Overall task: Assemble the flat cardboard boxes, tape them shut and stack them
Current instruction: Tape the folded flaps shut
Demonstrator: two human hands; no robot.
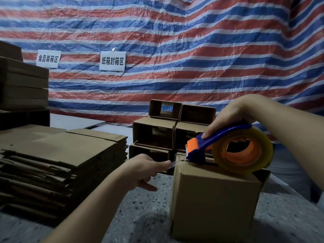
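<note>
A brown cardboard box (pixel 213 200) stands upright on the speckled floor in front of me. On its top rests a blue and orange tape dispenser (pixel 226 146) with a roll of clear tape. My right hand (pixel 231 116) grips the dispenser's handle from above. My left hand (pixel 147 169) pinches the free end of the clear tape (pixel 172 164) just off the box's upper left corner. A thick stack of flat cardboard boxes (pixel 57 163) lies to the left. Behind the box, several assembled boxes (pixel 173 127) are stacked on their sides with open ends facing me.
A red, white and blue striped tarp (pixel 175 50) hangs across the back with two white paper signs (pixel 112 61). More flat cartons (pixel 22 85) are piled high at the far left. Speckled floor (pixel 140 207) lies between the flat stack and the box.
</note>
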